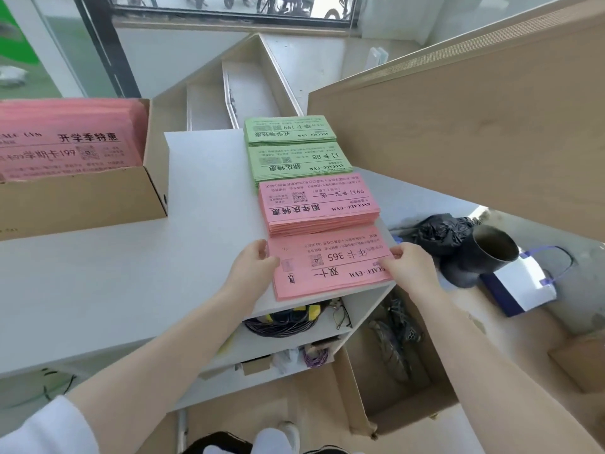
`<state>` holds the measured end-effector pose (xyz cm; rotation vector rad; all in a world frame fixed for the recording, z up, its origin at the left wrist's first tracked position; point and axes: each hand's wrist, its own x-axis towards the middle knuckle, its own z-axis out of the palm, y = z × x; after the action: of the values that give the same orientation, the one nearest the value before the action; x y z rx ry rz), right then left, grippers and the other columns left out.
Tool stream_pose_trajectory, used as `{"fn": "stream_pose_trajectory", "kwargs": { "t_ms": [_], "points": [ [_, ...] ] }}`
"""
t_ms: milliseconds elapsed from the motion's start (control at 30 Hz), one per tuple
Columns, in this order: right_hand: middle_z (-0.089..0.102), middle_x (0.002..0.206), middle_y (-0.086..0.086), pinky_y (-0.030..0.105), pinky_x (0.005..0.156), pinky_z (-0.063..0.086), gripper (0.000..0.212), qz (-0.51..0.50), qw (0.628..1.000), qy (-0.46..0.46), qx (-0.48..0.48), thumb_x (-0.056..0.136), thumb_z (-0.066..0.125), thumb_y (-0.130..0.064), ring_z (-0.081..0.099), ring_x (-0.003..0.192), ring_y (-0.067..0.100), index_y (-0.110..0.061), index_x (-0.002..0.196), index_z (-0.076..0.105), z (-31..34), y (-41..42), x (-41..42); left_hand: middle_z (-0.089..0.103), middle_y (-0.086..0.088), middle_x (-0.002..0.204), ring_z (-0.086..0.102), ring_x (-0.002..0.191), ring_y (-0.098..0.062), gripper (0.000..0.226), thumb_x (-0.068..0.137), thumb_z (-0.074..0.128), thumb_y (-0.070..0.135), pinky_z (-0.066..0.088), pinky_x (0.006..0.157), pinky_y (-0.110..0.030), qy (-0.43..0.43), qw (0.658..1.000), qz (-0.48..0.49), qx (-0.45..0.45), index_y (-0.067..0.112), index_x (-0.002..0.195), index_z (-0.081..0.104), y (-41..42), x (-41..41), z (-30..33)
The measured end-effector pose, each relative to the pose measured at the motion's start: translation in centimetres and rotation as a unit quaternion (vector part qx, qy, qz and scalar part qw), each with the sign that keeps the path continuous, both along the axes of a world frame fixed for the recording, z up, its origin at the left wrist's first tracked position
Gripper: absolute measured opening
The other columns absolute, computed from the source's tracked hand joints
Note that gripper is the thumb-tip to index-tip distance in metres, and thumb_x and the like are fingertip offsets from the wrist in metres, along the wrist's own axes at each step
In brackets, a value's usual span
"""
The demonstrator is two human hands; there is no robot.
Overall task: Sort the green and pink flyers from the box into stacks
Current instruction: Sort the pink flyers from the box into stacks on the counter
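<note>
Nearest pink stack: a pile of pink paper flyers (330, 267) at the white tabletop's (131, 263) near right corner, held between both hands.
Left hand (253, 265): grips the pile's left short edge, thumb on top.
Right hand (409, 267): pinches the right short edge, fingers curled round it.
Other stacks: a second pink pile (319, 204), then two green piles (299, 162) (289, 130), in a row behind.
Cardboard box (78, 194): at the left, well apart, holding pink flyers (62, 139).
</note>
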<state>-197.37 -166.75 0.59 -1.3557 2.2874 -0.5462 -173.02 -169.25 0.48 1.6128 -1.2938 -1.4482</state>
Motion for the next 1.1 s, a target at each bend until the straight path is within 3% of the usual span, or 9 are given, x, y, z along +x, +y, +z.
{"fn": "stream_pose_trajectory", "kwargs": {
  "t_ms": [133,333,433,500,600,767,867,1033,1100],
  "points": [
    [0.068,0.093,0.006,0.03,0.064,0.041,0.021,0.005,1.0,0.02,-0.004,0.086,0.055,-0.019,0.058,0.081,0.021,-0.007,0.1,0.066,-0.6,-0.5,-0.9,0.058,0.001,0.126,0.053,0.117,-0.016,0.048,0.088,0.039,-0.004,0.038,0.104,-0.035,0.088,0.995,-0.004,0.044,0.009,0.134,0.044,0.3,-0.5,-0.9],
    [0.065,0.099,0.011,0.028,0.063,0.039,0.022,0.012,0.997,0.075,-0.007,0.088,0.053,-0.02,0.055,0.078,0.021,-0.006,0.098,0.066,-1.1,-0.7,-1.4,0.062,-0.006,0.117,0.06,0.104,-0.016,0.04,0.089,0.035,-0.007,0.047,0.081,-0.021,0.151,0.987,0.023,0.046,0.008,0.123,0.05,0.3,-0.8,0.0],
    [0.053,0.113,0.015,0.034,0.076,0.042,0.033,0.009,0.989,0.142,-0.035,0.088,0.054,-0.027,0.054,0.1,0.03,-0.006,0.112,0.058,-0.6,-0.5,-0.6,0.062,0.003,0.106,0.057,0.097,-0.009,0.028,0.091,0.041,-0.001,0.045,0.079,-0.017,0.123,0.992,0.016,0.033,0.014,0.112,0.051,0.0,0.0,0.4],
    [0.055,0.113,0.012,0.032,0.081,0.041,0.033,0.029,0.988,0.112,-0.104,0.09,0.055,-0.024,0.053,0.104,0.027,-0.007,0.118,0.055,0.3,-0.6,0.9,0.058,0.009,0.103,0.054,0.098,-0.007,0.023,0.092,0.045,0.003,0.041,0.09,-0.024,0.102,0.995,0.012,0.009,0.016,0.11,0.052,-0.2,0.8,0.6],
    [0.062,0.094,0.002,0.025,0.073,0.042,0.018,0.145,0.977,0.084,-0.135,0.091,0.054,-0.021,0.057,0.087,0.016,-0.01,0.104,0.062,1.9,-1.6,4.4,0.062,0.003,0.111,0.058,0.101,-0.011,0.022,0.091,0.051,0.008,0.044,0.096,-0.031,0.074,0.997,0.008,-0.027,0.017,0.108,0.06,-0.7,2.7,1.2],
    [0.06,0.078,-0.012,0.013,0.067,0.042,0.011,0.316,0.943,-0.034,-0.1,0.09,0.057,-0.018,0.052,0.067,-0.002,-0.016,0.096,0.066,4.4,-4.8,12.5,0.068,0.002,0.094,0.066,0.083,-0.009,0.028,0.089,0.044,-0.006,0.05,0.081,-0.023,0.082,0.982,0.001,-0.17,0.012,0.09,0.066,-2.0,7.2,4.6],
    [0.06,0.072,-0.015,0.009,0.064,0.04,0.011,0.34,0.928,-0.09,-0.121,0.088,0.058,-0.015,0.052,0.062,-0.002,-0.015,0.093,0.068,5.5,-7.2,17.7,0.068,0.0,0.085,0.064,0.075,-0.007,0.031,0.091,0.042,-0.008,0.05,0.074,-0.017,0.06,0.962,0.013,-0.265,0.011,0.087,0.066,-3.9,11.3,6.8],
    [0.064,0.068,-0.011,0.028,0.07,0.051,0.014,0.358,0.91,-0.153,-0.144,0.087,0.057,-0.011,0.061,0.067,0.014,-0.019,0.087,0.067,6.8,-11.6,26.7,0.066,0.008,0.078,0.06,0.074,0.001,0.026,0.088,0.046,-0.001,0.046,0.074,-0.013,-0.072,0.929,0.019,-0.364,0.013,0.092,0.067,-8.2,20.6,8.9],
    [0.065,0.067,-0.009,0.024,0.063,0.048,0.017,0.364,0.9,-0.16,-0.181,0.086,0.057,-0.008,0.06,0.065,0.012,-0.021,0.084,0.068,7.4,-13.4,30.5,0.064,0.012,0.083,0.061,0.075,-0.001,0.023,0.086,0.047,0.0,0.045,0.072,-0.013,-0.124,0.91,-0.014,-0.395,0.011,0.093,0.066,-10.1,24.8,9.3]
  ]
}}
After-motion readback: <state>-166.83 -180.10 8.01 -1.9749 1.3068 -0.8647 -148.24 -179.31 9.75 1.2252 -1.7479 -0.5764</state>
